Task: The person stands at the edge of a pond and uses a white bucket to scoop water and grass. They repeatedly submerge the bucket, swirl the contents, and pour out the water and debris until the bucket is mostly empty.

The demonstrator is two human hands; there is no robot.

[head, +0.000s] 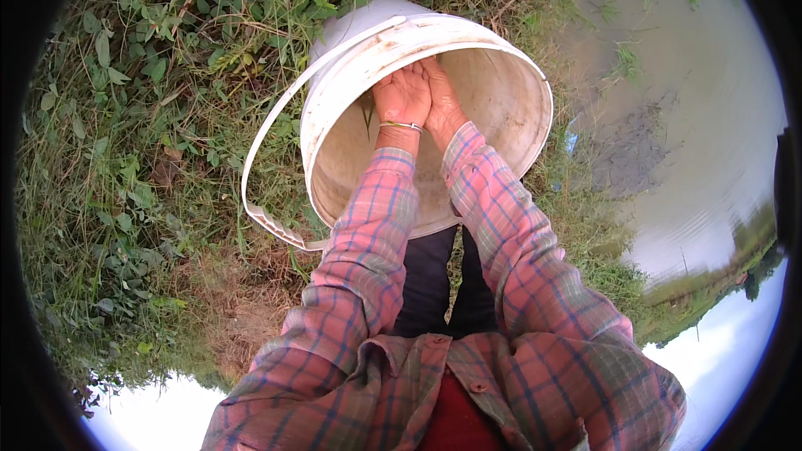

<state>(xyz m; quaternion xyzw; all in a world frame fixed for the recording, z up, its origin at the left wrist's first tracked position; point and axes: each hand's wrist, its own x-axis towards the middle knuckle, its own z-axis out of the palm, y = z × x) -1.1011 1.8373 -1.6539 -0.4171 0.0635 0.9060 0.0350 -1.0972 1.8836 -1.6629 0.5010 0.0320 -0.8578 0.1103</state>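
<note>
A white plastic bucket (507, 100) lies tilted on its side, its mouth facing me and its inner wall stained brown. Both my hands reach into it, side by side and touching, palms turned up. On the wrist of my left hand (403, 99) is a thin bangle (401, 126). My right hand (443, 97) presses against it along the edge. The upper rim hides my fingertips, so whether they hold anything is not visible. Beside my left hand, a few thin dark green blades (367, 118) show inside the bucket. Its white handle (255, 156) swings out to the left.
Dense grass and leafy weeds (125, 156) cover the ground at left. Muddy water (708, 106) lies along the right, with a dark mud patch (633, 144) near its edge. A small blue scrap (571, 138) sits on the bank. My dark-trousered legs (426, 282) stand below the bucket.
</note>
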